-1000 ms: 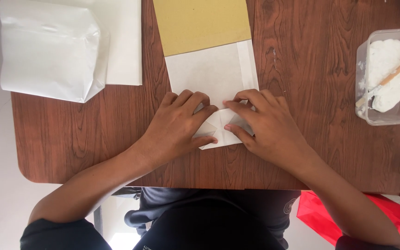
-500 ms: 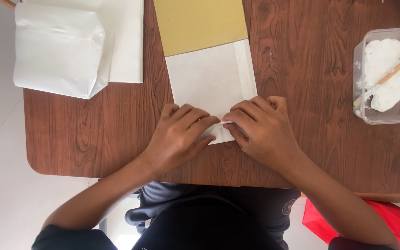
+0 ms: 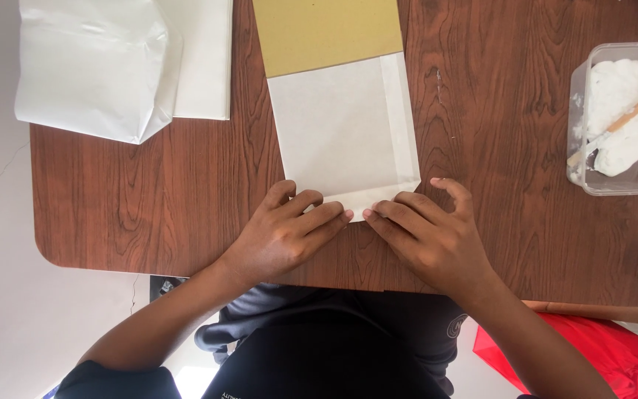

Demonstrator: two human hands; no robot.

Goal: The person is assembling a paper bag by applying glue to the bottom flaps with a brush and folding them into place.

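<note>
A clear tub point(image 3: 583, 125) holds white paste and a stick point(image 3: 614, 122). My left hand point(image 3: 286, 236) and right hand point(image 3: 430, 236) press flat, fingers extended, on the white paper's point(image 3: 341, 133) folded near edge.

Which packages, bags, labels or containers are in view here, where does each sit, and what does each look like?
Paper bag: flat at table centre, white with tan upper part; left hand and right hand press its near edge.
White bag: puffed, far left corner.
Clear tub: right edge, rectangular, holding white paste and a wooden stick.
Red bag: below the table, right.
No labels or screens show.
</note>
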